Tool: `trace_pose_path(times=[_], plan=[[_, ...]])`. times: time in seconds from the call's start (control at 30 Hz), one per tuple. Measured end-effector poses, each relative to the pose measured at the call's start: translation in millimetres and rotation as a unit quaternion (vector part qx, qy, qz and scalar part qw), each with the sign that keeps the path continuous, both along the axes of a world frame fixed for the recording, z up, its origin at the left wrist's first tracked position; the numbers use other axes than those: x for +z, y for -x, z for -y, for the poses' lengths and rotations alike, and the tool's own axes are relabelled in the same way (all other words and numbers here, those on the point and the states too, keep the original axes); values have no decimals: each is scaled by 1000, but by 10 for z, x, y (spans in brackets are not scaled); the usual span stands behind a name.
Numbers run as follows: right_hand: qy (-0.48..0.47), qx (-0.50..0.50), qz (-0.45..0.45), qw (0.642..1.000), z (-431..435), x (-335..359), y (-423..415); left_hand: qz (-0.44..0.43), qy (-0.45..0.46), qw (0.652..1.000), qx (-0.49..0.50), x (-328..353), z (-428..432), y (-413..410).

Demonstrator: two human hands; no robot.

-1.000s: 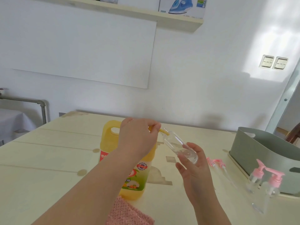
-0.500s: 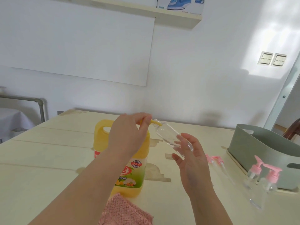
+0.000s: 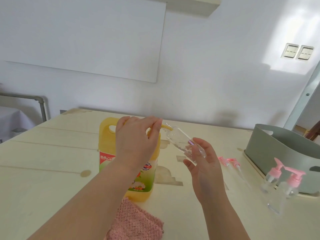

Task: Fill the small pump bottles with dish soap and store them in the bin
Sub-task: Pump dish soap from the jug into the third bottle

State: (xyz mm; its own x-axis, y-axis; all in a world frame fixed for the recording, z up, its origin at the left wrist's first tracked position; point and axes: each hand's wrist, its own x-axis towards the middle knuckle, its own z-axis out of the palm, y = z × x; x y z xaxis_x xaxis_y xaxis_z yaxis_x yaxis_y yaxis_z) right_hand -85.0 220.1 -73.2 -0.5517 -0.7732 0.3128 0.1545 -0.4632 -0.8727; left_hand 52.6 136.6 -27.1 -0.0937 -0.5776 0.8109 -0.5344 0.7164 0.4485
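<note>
A yellow dish soap jug [image 3: 107,153] with a pump stands at the table's middle. My left hand [image 3: 136,141] lies over the pump head with fingers curled down around it. The yellow nozzle [image 3: 166,127] sticks out to the right. My right hand [image 3: 206,163] grips a small clear bottle [image 3: 180,141], tilted with its open mouth at the nozzle tip. Two small bottles with pink pumps [image 3: 273,175] [image 3: 292,184] stand at the right, in front of the grey-green bin [image 3: 270,149].
Two loose pink pump heads [image 3: 228,161] with tubes lie on the table between my right hand and the bin. A pink cloth [image 3: 135,222] lies in front of the jug near the table's front edge. The wall runs close behind the table.
Both hands keep the same hold, with the bottle mouth staying at the nozzle. The whole scene has drifted slightly left in the view as my head moved.
</note>
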Motion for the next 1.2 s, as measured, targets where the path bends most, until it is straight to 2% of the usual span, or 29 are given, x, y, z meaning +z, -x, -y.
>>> trace_pose_path(times=[0.27,0.4,0.53,0.7,0.97,1.2], plan=[[-2,-10,-5,1000,-79,128,-32,50,-100,993,-35,296,-108,-123],[1,-15,-13,1000,-87,151,-46,19,-78,996,-49,245,-106,-83],[5,-21,-5,1000,-55,116,-55,-31,-14,998,-54,121,-65,-19],[0,-20,5,1000,-15,32,-35,-24,5,1000,-10,10,-2,46],[-13,-18,8,1000,-36,16,-48,-3,7,1000,5,-26,-19,38],[-18,-28,-21,999,-83,179,-39,60,-115,991,-27,336,-60,-120]])
